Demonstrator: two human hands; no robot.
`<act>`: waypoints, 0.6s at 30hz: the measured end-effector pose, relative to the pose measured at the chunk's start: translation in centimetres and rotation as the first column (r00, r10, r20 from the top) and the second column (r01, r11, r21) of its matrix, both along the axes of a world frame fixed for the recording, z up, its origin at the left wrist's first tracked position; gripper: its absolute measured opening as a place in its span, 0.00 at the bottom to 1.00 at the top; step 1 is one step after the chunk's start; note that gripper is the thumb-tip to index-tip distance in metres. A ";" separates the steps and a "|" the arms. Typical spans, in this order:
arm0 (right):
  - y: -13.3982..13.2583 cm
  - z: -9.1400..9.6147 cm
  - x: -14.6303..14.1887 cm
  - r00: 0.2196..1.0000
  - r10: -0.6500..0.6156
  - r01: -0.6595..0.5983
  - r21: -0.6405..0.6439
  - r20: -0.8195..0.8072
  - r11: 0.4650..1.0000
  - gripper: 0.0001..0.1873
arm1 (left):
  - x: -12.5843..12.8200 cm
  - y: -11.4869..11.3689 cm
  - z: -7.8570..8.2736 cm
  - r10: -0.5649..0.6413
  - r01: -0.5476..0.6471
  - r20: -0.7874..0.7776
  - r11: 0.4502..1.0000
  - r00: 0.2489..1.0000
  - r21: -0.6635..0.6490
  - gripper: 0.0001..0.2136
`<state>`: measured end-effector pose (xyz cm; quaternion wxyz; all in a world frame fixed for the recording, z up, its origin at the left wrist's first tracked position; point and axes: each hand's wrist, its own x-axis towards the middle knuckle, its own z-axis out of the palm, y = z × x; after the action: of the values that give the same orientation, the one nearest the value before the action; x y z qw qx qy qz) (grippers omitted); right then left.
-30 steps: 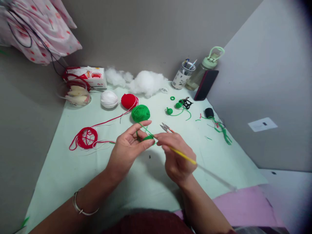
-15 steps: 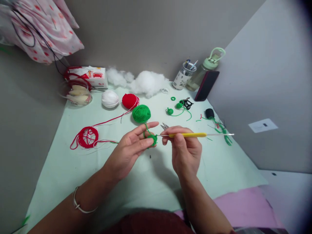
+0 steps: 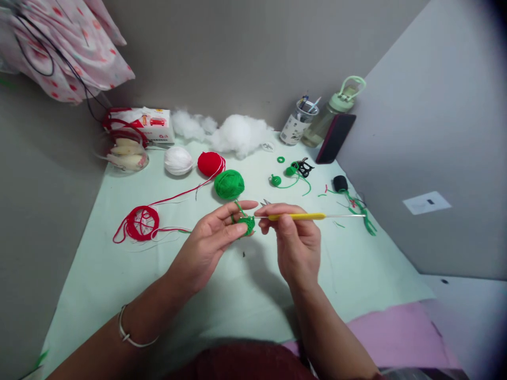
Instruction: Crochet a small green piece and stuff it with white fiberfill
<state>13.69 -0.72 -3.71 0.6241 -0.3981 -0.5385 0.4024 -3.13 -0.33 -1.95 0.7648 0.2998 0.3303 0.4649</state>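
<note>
Between thumb and fingers, my left hand pinches a small green crochet piece. Green yarn runs over its raised index finger, toward the green yarn ball just behind. My right hand grips a crochet hook by its yellow handle. The hook's thin metal tip reaches left to the top of the green piece, past its edge toward the yarn. Its other metal end points right. Scissor tips show just behind my right fingers; the rest is hidden.
White and red yarn balls stand behind, near white stuffing. A red-and-white yarn coil lies left. Small green crocheted pieces, a black-handled tool, a phone and a bottle are at back right.
My right hand has moved slightly left with the crochet hook, whose tip now extends farther across the green piece. My left hand stays almost in place.
</note>
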 end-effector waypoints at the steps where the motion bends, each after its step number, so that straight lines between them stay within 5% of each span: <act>1: 0.1 -0.1 0.0 1.000 0.018 -0.018 -0.008 -0.004 1.000 0.11 | 0.0 0.0 0.0 -0.011 0.011 0.005 1.000 1.000 0.002 0.14; 8: 0.0 -0.1 0.0 0.997 0.021 -0.022 -0.010 -0.071 1.000 0.11 | -0.1 0.2 -0.2 0.044 -0.044 -0.011 0.999 0.999 -0.010 0.28; 18: -0.1 0.3 -0.1 0.986 0.037 -0.040 -0.015 -0.162 0.999 0.10 | -0.2 0.1 -0.4 0.031 -0.028 -0.062 0.999 0.998 0.042 0.23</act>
<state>13.56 -0.79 -3.36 0.6543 -0.3594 -0.4898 0.4504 -3.30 -0.22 -2.38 0.7408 0.3250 0.3490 0.4731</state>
